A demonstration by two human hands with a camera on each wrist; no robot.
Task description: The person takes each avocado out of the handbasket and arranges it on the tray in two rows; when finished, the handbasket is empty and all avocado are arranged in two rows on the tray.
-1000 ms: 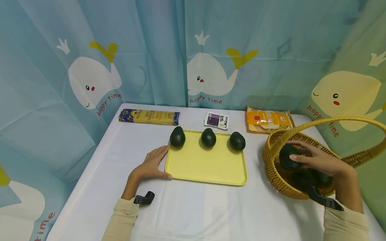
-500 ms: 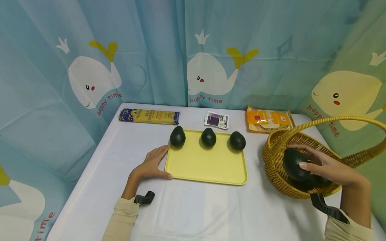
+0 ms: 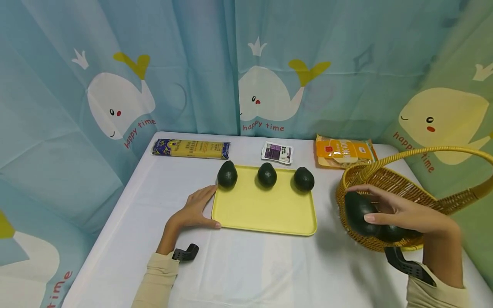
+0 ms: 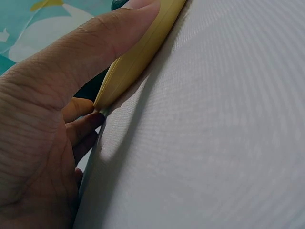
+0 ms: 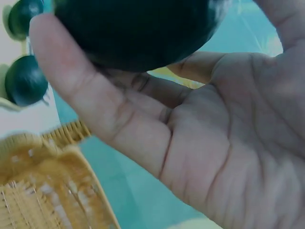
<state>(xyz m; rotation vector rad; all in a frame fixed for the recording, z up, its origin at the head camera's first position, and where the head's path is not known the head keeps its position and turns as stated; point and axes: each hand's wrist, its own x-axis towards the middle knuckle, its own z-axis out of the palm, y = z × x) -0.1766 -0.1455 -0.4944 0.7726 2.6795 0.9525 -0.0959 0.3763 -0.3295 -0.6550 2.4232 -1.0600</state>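
Observation:
My right hand grips a dark green avocado over the left side of the wicker basket. In the right wrist view, the thumb and fingers lie around that avocado. More avocado shows below the hand in the basket, partly covered. My left hand rests at the left end of the yellow tray, fingers at its side and thumb at its front corner. In the left wrist view, the thumb touches the tray's rim. Three avocados stand along the tray's back edge, including the middle one.
A long yellow and blue packet, a small white and purple sachet and an orange bag lie along the back of the white table. The basket's tall handle arches over the right side. A whale-print curtain hangs behind.
My right hand has raised the avocado from inside the basket and moved it left and toward the basket's near left rim. The left hand and the tray have stayed in place.

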